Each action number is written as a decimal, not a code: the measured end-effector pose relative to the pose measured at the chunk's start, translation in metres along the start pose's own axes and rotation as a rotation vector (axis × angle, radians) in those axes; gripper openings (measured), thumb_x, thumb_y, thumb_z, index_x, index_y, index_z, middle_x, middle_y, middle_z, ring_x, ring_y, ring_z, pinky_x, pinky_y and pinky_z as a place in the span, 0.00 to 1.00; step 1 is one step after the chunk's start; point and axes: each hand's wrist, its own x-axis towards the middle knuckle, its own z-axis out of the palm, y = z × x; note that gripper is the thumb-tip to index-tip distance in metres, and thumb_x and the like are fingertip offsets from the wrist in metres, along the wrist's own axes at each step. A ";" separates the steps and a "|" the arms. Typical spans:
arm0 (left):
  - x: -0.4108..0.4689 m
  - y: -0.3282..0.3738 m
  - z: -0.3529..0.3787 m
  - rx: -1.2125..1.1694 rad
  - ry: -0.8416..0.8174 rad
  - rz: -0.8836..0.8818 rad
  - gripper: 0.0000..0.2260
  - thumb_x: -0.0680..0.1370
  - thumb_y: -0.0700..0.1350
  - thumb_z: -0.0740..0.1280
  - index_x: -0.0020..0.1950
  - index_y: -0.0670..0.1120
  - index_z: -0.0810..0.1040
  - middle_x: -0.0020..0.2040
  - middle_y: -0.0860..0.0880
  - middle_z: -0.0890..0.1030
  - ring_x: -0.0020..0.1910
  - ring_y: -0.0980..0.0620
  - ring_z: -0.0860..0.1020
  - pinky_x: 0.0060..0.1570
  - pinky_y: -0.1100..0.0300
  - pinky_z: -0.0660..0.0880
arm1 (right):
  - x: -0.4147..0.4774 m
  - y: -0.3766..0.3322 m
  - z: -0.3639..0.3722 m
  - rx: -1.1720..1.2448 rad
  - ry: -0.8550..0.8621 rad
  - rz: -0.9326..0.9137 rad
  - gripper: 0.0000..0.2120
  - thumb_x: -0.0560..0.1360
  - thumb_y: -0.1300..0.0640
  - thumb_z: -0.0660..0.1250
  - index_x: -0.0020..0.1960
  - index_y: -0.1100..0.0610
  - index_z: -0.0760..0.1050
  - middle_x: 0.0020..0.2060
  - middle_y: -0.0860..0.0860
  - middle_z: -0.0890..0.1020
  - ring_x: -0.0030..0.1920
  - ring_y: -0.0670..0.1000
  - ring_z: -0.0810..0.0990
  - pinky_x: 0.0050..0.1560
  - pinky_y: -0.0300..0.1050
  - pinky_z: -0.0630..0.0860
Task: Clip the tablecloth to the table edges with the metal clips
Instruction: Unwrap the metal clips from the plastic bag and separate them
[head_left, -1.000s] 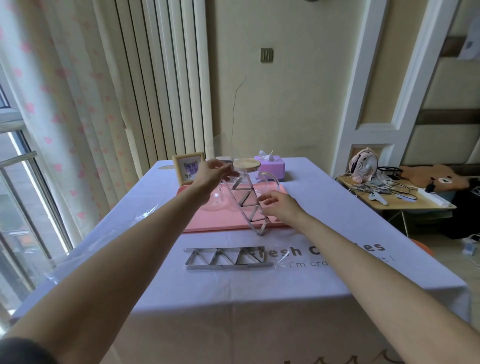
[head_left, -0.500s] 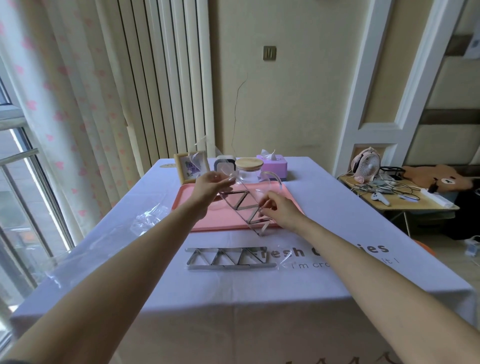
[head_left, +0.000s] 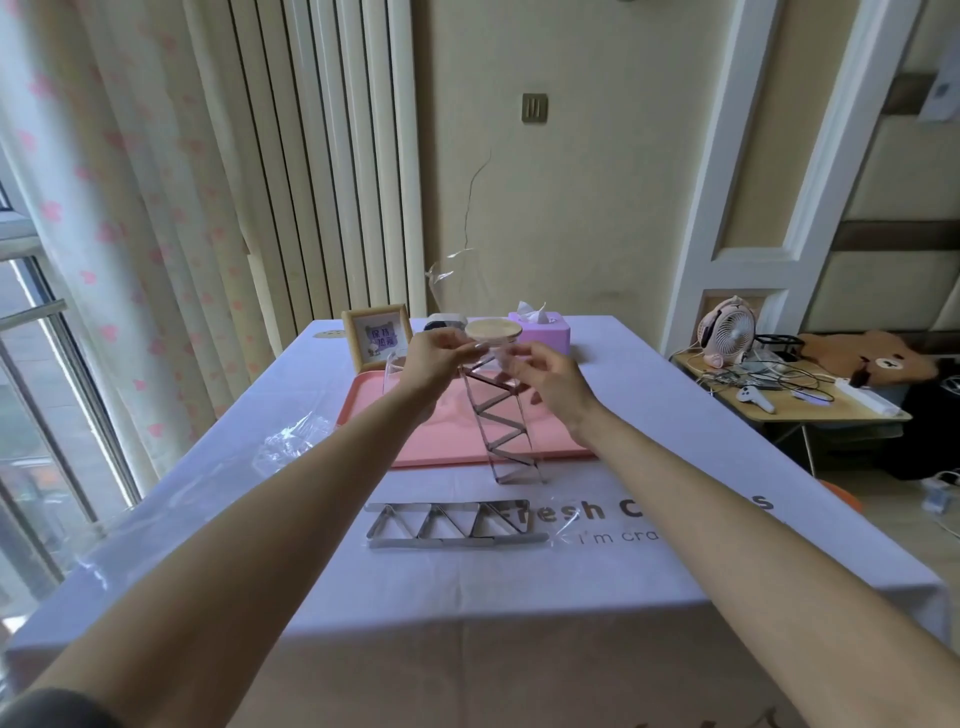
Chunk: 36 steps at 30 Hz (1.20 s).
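The left hand (head_left: 434, 358) and right hand (head_left: 553, 382) pinch, fingers curled, the top of a wrapped clip strip (head_left: 503, 421) hanging over the pink tray (head_left: 441, 444). A second strip (head_left: 449, 522) lies on the tablecloth (head_left: 649, 577), curtains (head_left: 130, 208) to the left.

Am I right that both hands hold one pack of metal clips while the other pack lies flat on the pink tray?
No: in the head view the other pack lies flat on the tablecloth, in front of the pink tray. The left hand and right hand do hold the first pack.
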 end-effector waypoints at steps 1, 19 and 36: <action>0.002 0.003 0.002 -0.012 0.000 0.006 0.08 0.73 0.38 0.70 0.35 0.41 0.75 0.31 0.47 0.76 0.30 0.56 0.72 0.29 0.68 0.67 | 0.003 -0.005 0.000 0.024 0.023 -0.001 0.08 0.75 0.52 0.67 0.52 0.54 0.77 0.40 0.50 0.81 0.35 0.42 0.76 0.33 0.33 0.68; -0.008 -0.010 0.020 -0.030 -0.176 -0.042 0.11 0.74 0.37 0.70 0.54 0.38 0.72 0.39 0.48 0.78 0.31 0.63 0.80 0.37 0.65 0.71 | 0.026 -0.035 -0.010 -0.054 0.042 -0.063 0.04 0.73 0.61 0.71 0.47 0.59 0.78 0.33 0.48 0.77 0.26 0.35 0.74 0.30 0.28 0.68; -0.020 -0.042 0.015 -0.055 -0.164 -0.072 0.06 0.73 0.31 0.68 0.47 0.37 0.73 0.36 0.44 0.78 0.28 0.61 0.79 0.27 0.68 0.73 | 0.025 -0.012 0.006 -0.259 -0.005 0.023 0.01 0.74 0.64 0.69 0.45 0.62 0.78 0.35 0.55 0.79 0.27 0.41 0.72 0.24 0.27 0.65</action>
